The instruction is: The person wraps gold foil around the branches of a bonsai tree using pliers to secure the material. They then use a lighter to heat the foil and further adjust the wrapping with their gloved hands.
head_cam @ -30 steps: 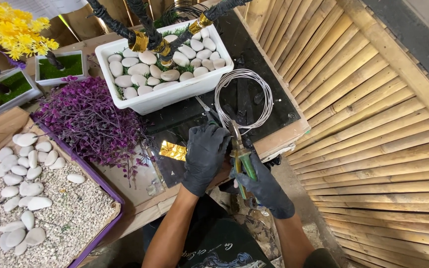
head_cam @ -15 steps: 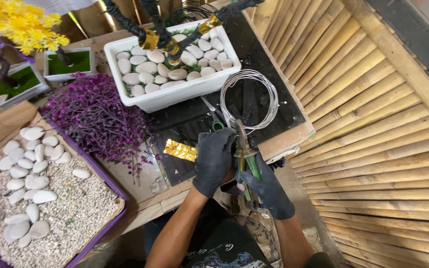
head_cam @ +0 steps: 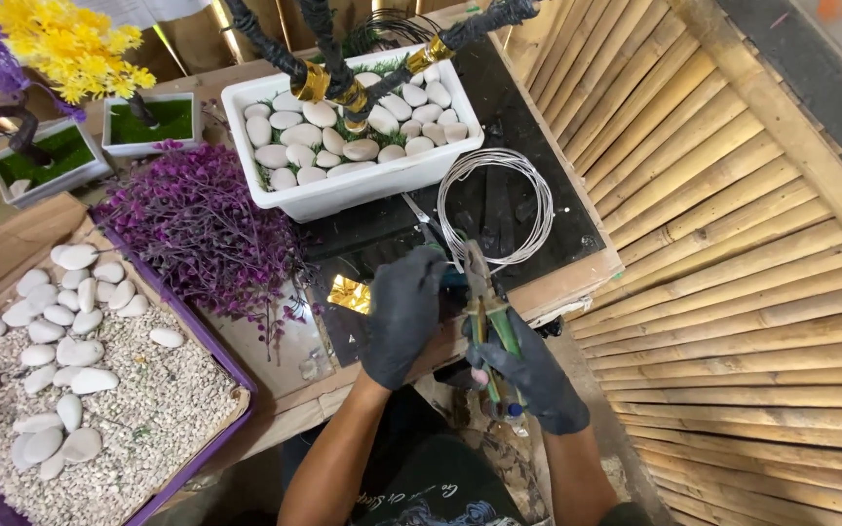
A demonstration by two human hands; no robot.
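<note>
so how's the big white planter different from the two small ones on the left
The big planter is filled with white pebbles and holds dark wrapped branches with gold bands; the small planters have green moss tops. It sits nearer the hands, while they stand back by the yellow flowers. All three are pale rectangular troughs.

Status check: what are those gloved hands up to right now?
Right hand grips green-handled pliers. Left hand on wire coil end at pliers' tip. White stone planter just behind.

One wire coil [head_cam: 495,206], one white planter [head_cam: 358,190], two small green pots [head_cam: 51,161], two gloved hands [head_cam: 403,317].
</note>
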